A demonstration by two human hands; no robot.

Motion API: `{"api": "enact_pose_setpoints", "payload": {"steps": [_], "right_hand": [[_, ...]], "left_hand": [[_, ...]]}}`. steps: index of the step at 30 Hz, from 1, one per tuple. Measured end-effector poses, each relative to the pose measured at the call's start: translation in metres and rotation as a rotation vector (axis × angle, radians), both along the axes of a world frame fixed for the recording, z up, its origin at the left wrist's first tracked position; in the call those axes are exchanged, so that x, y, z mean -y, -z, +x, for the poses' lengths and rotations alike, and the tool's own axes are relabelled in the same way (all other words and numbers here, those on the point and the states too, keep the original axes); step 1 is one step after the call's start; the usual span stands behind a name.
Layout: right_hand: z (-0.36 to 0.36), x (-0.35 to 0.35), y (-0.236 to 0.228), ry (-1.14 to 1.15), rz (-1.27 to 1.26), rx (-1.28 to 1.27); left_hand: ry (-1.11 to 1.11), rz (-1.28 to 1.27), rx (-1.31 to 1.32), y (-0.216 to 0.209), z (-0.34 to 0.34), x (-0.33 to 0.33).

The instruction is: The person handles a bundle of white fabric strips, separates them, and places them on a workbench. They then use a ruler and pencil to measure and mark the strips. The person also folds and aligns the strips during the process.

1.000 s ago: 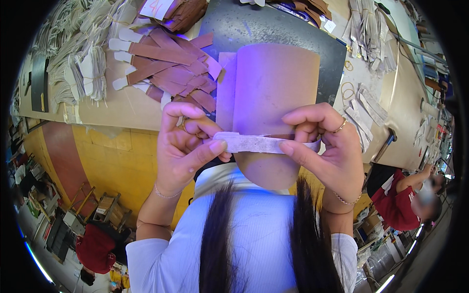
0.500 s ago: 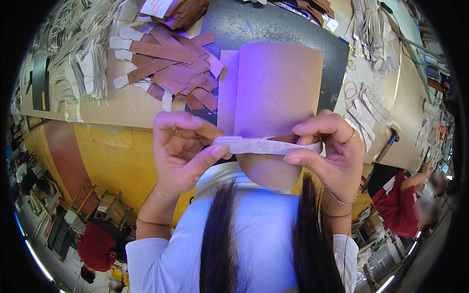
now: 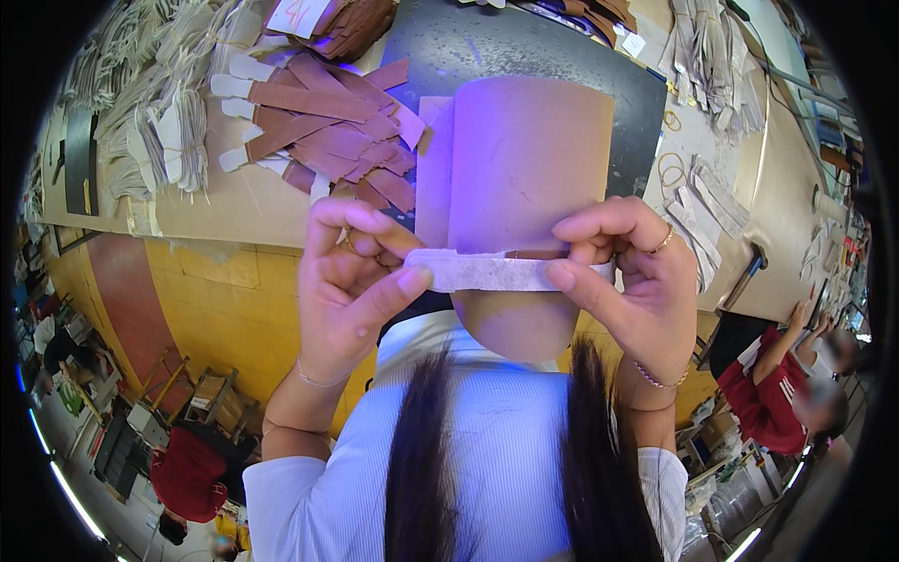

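your left hand point(image 3: 351, 281) has come up a little since half a second ago, and the pale strip point(image 3: 492, 273) now shows more of its flat side. it sits across the low part of the curved tan board point(image 3: 529, 169); it's hard to tell if they touch. your left thumb and fingers pinch its left end, and your right hand point(image 3: 646, 272) pinches it near the right, where it curves. one white tag point(image 3: 298, 14) with red marks lies on a brown bundle point(image 3: 361, 28) at the top left, and a small paper tag point(image 3: 634, 45) lies at the top right. the board's round end sticks out past the front edge of the table point(image 3: 243, 206), near your white shirt point(image 3: 506, 450). black mat point(image 3: 641, 122) shows on the board's right side, while brown strips point(image 3: 318, 103) lie near your left fingers.
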State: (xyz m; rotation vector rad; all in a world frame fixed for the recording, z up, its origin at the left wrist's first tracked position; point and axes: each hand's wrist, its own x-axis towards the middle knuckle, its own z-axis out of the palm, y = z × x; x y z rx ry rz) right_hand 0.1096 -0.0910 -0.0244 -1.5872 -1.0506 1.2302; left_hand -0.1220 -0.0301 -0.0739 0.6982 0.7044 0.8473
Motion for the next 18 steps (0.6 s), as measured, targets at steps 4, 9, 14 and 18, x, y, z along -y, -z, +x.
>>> {"api": "enact_pose_setpoints", "payload": {"steps": [4,9,14,18], "right_hand": [[0.001,-0.001,0.002,-0.015,0.018,0.028],[0.000,-0.005,-0.010,-0.007,-0.140,-0.022],[0.000,-0.006,-0.012,0.007,-0.141,-0.047],[0.000,-0.006,-0.012,0.017,-0.141,-0.075]], "left_hand": [[0.042,-0.070,0.062,0.001,0.001,-0.002],[0.076,-0.184,0.139,-0.005,0.004,-0.002],[0.088,-0.253,0.171,-0.002,0.003,-0.002],[0.084,-0.250,0.177,-0.002,0.006,-0.001]]}}
